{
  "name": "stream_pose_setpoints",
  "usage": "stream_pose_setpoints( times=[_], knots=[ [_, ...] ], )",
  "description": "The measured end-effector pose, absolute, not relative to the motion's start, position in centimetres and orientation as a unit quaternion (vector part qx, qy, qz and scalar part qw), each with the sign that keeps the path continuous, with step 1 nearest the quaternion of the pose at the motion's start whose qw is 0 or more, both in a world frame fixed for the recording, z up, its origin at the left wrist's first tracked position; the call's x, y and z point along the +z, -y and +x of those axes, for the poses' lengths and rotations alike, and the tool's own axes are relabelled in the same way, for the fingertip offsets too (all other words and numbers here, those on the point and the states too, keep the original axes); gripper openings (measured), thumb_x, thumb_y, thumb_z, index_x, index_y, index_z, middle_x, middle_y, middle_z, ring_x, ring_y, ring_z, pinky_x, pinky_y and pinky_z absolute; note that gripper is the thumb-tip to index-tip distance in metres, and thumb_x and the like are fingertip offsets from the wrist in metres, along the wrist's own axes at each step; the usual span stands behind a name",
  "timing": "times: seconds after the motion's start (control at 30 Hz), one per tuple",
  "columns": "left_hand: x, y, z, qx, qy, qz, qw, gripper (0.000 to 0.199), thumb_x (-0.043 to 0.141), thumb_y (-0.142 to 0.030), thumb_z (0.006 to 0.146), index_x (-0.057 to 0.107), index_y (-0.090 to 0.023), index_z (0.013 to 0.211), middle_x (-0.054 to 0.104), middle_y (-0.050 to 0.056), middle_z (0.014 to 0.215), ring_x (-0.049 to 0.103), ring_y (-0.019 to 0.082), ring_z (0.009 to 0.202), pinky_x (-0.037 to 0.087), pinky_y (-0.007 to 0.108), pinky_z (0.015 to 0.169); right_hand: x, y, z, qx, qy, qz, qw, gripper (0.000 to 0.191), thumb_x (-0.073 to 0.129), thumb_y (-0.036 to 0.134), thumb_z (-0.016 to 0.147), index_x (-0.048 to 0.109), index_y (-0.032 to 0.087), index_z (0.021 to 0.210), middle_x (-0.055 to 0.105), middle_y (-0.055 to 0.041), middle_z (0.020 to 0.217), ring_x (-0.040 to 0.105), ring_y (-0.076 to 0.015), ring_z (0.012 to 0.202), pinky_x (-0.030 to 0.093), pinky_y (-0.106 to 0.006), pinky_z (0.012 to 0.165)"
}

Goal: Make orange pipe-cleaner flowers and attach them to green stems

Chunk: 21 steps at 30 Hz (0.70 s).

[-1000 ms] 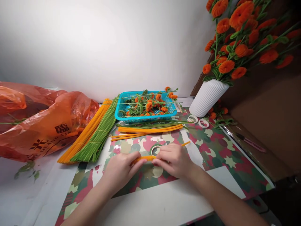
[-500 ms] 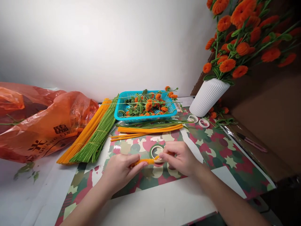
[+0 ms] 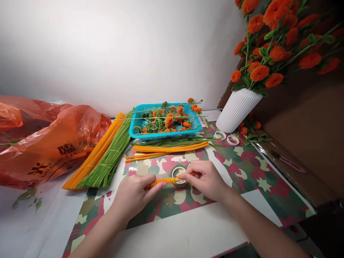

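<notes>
Between my two hands stretches an orange pipe cleaner piece (image 3: 168, 180), thicker toward the left, like a coil or wrapped bundle. My left hand (image 3: 137, 191) pinches its left part between thumb and fingers. At the other end, my right hand (image 3: 202, 177) is closed on the thinner orange part with thumb and forefinger. Just behind the piece, a roll of green tape (image 3: 175, 172) lies flat on the camouflage-patterned mat (image 3: 188, 197). Farther back are several loose orange pipe cleaners (image 3: 172, 147) and thin green stems (image 3: 166, 143).
A blue basket (image 3: 163, 136) holds orange flowers and green leaves. To its left lie orange (image 3: 99, 147) and green pipe cleaner bundles (image 3: 110, 157) beside an orange plastic bag (image 3: 59, 143). At right stand a white vase (image 3: 238, 109) of flowers, white tape rolls (image 3: 232, 139) and a pink cutter (image 3: 291, 164).
Both hands stay in nearly the same place, still closed on the orange piece. Its left part now tilts slightly, and the left hand has shifted a little left. The camera view has moved slightly.
</notes>
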<state>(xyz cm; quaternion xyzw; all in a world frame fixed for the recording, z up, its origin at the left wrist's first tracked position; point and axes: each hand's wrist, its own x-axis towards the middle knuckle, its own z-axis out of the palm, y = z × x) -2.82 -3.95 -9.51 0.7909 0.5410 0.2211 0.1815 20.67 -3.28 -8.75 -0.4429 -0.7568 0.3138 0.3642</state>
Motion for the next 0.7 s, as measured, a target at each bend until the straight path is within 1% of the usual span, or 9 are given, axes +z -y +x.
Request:
stream_pose_setpoints(
  times=[0.07, 0.13, 0.2, 0.27, 0.37, 0.47, 0.53, 0.63, 0.7],
  knots=[
    [-9.5, 4.1, -2.7, 0.257, -0.582, 0.754, 0.165, 0.045, 0.054, -0.048, 0.083, 0.045, -0.019, 0.049, 0.034, -0.006, 0.042, 0.029, 0.009, 0.041, 0.020, 0.021, 0.044, -9.0, 3.8, 20.1, 0.303, 0.793, -0.376, 0.371, 0.025, 0.054, 0.025, 0.091, 0.064, 0.017, 0.069, 0.058, -0.0004, 0.061, 0.049, -0.0114, 0.056, 0.037, -0.023, 0.055],
    [-9.3, 4.3, -2.8, 0.293, -0.574, 0.737, 0.204, 0.046, 0.050, -0.046, 0.087, 0.046, -0.019, 0.050, 0.037, -0.005, 0.042, 0.033, 0.009, 0.041, 0.024, 0.021, 0.044, -9.2, 3.9, 20.0, 0.333, 0.801, -0.346, 0.357, 0.028, 0.048, 0.024, 0.094, 0.065, 0.017, 0.073, 0.061, -0.0016, 0.064, 0.052, -0.0121, 0.060, 0.039, -0.024, 0.057],
    [-9.1, 4.3, -3.1, 0.304, -0.533, 0.749, 0.250, 0.046, 0.049, -0.044, 0.087, 0.045, -0.019, 0.048, 0.036, -0.005, 0.041, 0.032, 0.008, 0.040, 0.024, 0.020, 0.043, -9.2, 3.6, 20.4, 0.391, 0.771, -0.379, 0.331, 0.028, 0.051, 0.024, 0.093, 0.066, 0.017, 0.070, 0.059, 0.0002, 0.061, 0.050, -0.0108, 0.055, 0.038, -0.023, 0.054],
    [-9.1, 4.1, -3.2, 0.283, -0.497, 0.777, 0.263, 0.045, 0.051, -0.043, 0.085, 0.042, -0.019, 0.048, 0.033, -0.006, 0.041, 0.029, 0.008, 0.040, 0.022, 0.021, 0.042, -8.8, 3.1, 20.9, 0.406, 0.730, -0.445, 0.322, 0.025, 0.061, 0.026, 0.087, 0.065, 0.016, 0.064, 0.050, 0.0035, 0.053, 0.043, -0.0089, 0.047, 0.034, -0.022, 0.048],
    [-9.5, 3.8, -3.1, 0.241, -0.512, 0.794, 0.223, 0.045, 0.054, -0.043, 0.083, 0.038, -0.019, 0.048, 0.030, -0.007, 0.042, 0.026, 0.008, 0.041, 0.020, 0.021, 0.042, -8.5, 2.9, 21.0, 0.334, 0.723, -0.481, 0.365, 0.029, 0.065, 0.027, 0.084, 0.059, 0.016, 0.057, 0.044, 0.0045, 0.051, 0.039, -0.0086, 0.047, 0.031, -0.022, 0.047],
    [-9.8, 4.0, -2.8, 0.267, -0.575, 0.755, 0.166, 0.046, 0.056, -0.045, 0.082, 0.038, -0.019, 0.049, 0.030, -0.007, 0.043, 0.026, 0.009, 0.043, 0.021, 0.021, 0.043, -8.9, 3.6, 20.4, 0.224, 0.804, -0.382, 0.395, 0.033, 0.052, 0.025, 0.092, 0.058, 0.016, 0.061, 0.049, 0.0017, 0.054, 0.041, -0.0102, 0.051, 0.030, -0.024, 0.050],
    [-9.8, 4.2, -2.8, 0.305, -0.586, 0.729, 0.179, 0.045, 0.053, -0.044, 0.085, 0.041, -0.019, 0.049, 0.034, -0.006, 0.043, 0.030, 0.009, 0.043, 0.025, 0.020, 0.044, -9.3, 3.9, 20.2, 0.182, 0.845, -0.325, 0.382, 0.031, 0.046, 0.022, 0.095, 0.061, 0.016, 0.068, 0.055, -0.0007, 0.059, 0.043, -0.0113, 0.054, 0.029, -0.026, 0.051],
    [-9.6, 4.3, -3.2, 0.314, -0.536, 0.743, 0.251, 0.045, 0.048, -0.041, 0.087, 0.045, -0.018, 0.048, 0.036, -0.005, 0.043, 0.033, 0.008, 0.042, 0.026, 0.020, 0.044, -9.6, 3.6, 20.7, 0.266, 0.818, -0.342, 0.379, 0.030, 0.047, 0.022, 0.094, 0.064, 0.016, 0.070, 0.057, -0.0011, 0.061, 0.047, -0.0111, 0.054, 0.033, -0.024, 0.052],
    [-9.5, 4.0, -3.6, 0.282, -0.498, 0.772, 0.275, 0.045, 0.048, -0.041, 0.086, 0.044, -0.018, 0.047, 0.032, -0.006, 0.042, 0.029, 0.008, 0.040, 0.023, 0.021, 0.043, -9.4, 3.2, 21.2, 0.342, 0.772, -0.398, 0.361, 0.026, 0.056, 0.023, 0.090, 0.066, 0.017, 0.067, 0.058, 0.0001, 0.060, 0.047, -0.0101, 0.052, 0.035, -0.022, 0.050]
  ],
)
